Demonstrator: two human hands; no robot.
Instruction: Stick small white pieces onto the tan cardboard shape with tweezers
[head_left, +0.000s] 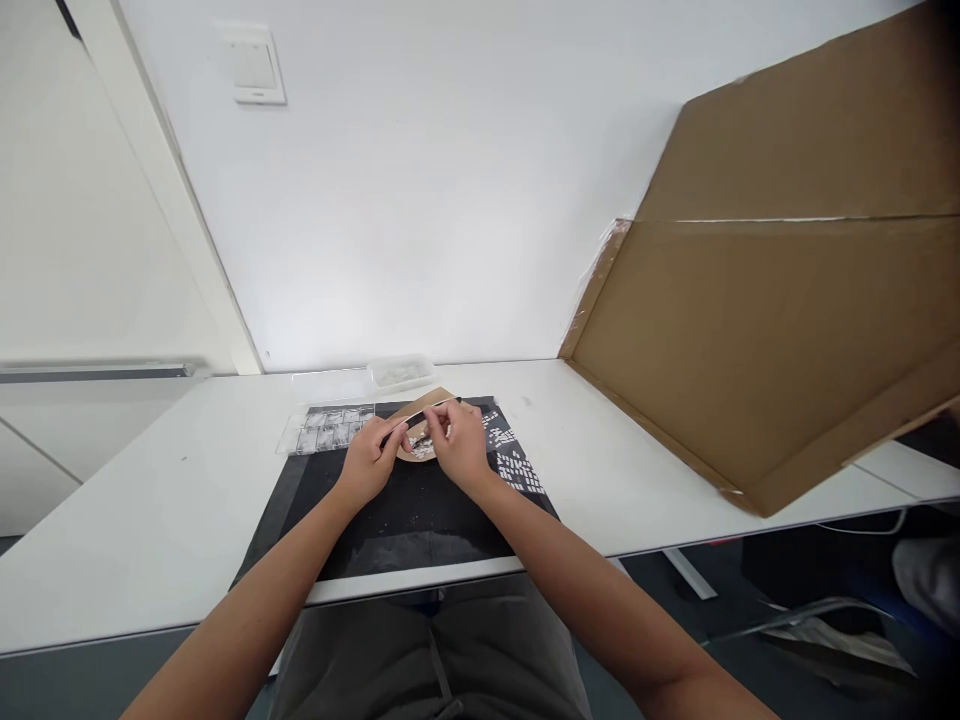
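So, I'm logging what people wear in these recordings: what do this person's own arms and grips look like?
The left forearm and right forearm are bare, with no sleeve showing up to the picture's edge. The left grip and right grip are ungloved hands. No watch, bracelet or cable shows; rings or small markings are too small to tell.
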